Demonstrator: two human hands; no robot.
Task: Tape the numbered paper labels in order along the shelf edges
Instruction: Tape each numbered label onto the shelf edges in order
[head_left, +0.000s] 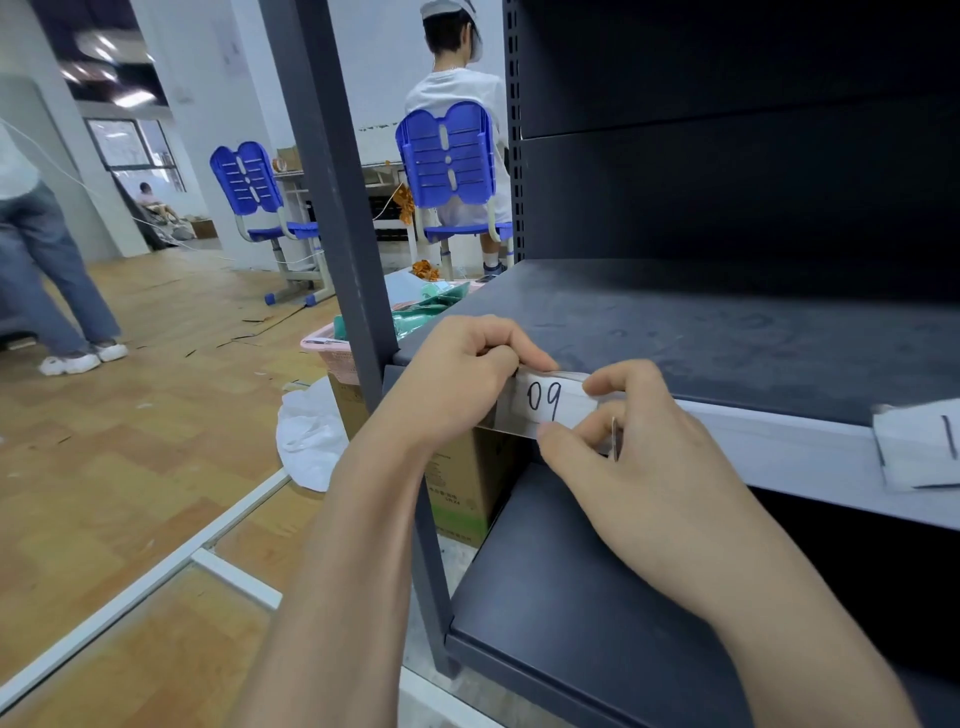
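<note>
On your left, a person in jeans (47, 270) stands on the wood floor (156, 415). Ahead are 2 blue chairs: empty chair (247, 179) & occupied chair (449, 156) w/ seated person (452, 85) in white tee. Closer to you, a pink basket (323, 354) sits above a cardboard box (462, 483), w/ a white plastic bag (309, 431) just beside.

The second label (917, 447) is cut by the right edge.

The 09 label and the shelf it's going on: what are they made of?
The 09 label: apparently white paper, matte, with handwritten ink digits. The shelf: likely painted metal, matte dark grey, judging by its thin folded edge and perforated upright.
</note>
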